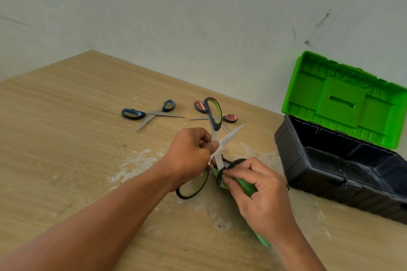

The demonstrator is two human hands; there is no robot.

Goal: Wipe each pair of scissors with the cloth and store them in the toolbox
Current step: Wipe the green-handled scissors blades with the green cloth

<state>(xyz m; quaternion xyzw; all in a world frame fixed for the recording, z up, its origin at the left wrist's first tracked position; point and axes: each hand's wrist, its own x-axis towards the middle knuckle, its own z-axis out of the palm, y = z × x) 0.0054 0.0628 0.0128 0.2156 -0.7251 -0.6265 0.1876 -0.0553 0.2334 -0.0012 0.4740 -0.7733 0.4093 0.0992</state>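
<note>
My left hand [189,153] grips the green-handled scissors [214,116] near their pivot, blades spread wide apart above the table. One handle loop points up and away, the other hangs below my left hand. My right hand [259,191] pinches a green and black cloth [244,185] around the tip of one blade. The blue-handled scissors [152,113] lie open on the table at the back. Behind the raised green handle lie the pink-handled scissors [229,118], partly hidden. At the right stands the black toolbox [293,160], its green lid [343,99] open against the wall.
The wooden table [66,138] carries white paint smears around my hands. A pale wall runs behind the table and the toolbox. The toolbox interior looks dark with nothing clearly visible in it.
</note>
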